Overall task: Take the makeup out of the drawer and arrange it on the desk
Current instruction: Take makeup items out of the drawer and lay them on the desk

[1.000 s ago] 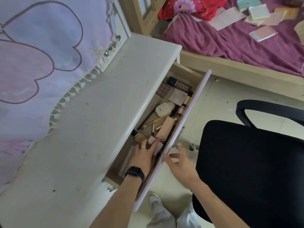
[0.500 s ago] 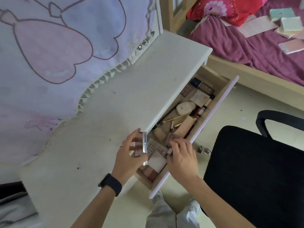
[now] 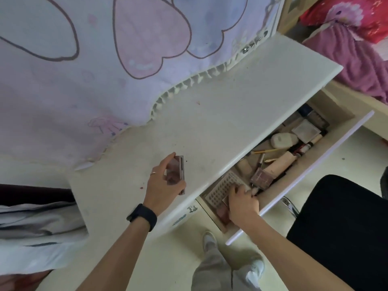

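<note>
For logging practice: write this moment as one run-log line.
left hand: holds palette above desk | right hand: inside drawer, grip unclear | drawer: open

We find no text, brand or number that we can read here. The square brown palette (image 3: 261,177) lying in the open white drawer (image 3: 315,164) carries a pale mark across its lid, too small for us to make out. The front edge of the white desk (image 3: 210,122) bears a few bluish marks (image 3: 179,219) beside a small metal fitting, too blurred for us to read
</note>
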{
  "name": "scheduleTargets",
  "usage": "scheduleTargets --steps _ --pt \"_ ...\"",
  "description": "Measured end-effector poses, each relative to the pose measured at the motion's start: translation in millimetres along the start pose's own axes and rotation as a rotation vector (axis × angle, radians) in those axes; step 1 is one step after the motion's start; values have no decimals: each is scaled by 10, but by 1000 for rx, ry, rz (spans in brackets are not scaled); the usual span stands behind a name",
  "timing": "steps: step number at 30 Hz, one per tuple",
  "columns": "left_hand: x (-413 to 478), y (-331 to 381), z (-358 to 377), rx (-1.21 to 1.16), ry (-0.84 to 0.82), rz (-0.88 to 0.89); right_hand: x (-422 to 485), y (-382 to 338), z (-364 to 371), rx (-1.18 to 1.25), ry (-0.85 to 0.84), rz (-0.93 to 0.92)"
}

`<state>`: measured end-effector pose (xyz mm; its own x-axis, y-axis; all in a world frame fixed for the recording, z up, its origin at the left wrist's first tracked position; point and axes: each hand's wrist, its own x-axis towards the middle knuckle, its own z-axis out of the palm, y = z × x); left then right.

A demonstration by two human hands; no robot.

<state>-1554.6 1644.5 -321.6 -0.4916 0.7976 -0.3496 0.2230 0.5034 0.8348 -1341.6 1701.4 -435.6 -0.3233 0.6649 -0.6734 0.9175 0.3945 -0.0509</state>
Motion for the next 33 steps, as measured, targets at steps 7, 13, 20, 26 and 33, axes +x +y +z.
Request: scheduleTargets --steps 7,13,20,26,33 --pt "46 -156 -297 -58 -41 -76 30 103 -13 24 18 -21" --pt "213 -435 -809 141 -31 -50 -210 155 -331 320 168 1" --pt "534 -797 -1774 693 -45 -57 -568 -639 -986 547 447 -284" --pt "599 -980 -2116 806 -59 -87 -47 -1950 -1364 454 310 -415" --pt "582 -1160 -2175 711 141 -23 475 -2771 -1393 270 400 -451"
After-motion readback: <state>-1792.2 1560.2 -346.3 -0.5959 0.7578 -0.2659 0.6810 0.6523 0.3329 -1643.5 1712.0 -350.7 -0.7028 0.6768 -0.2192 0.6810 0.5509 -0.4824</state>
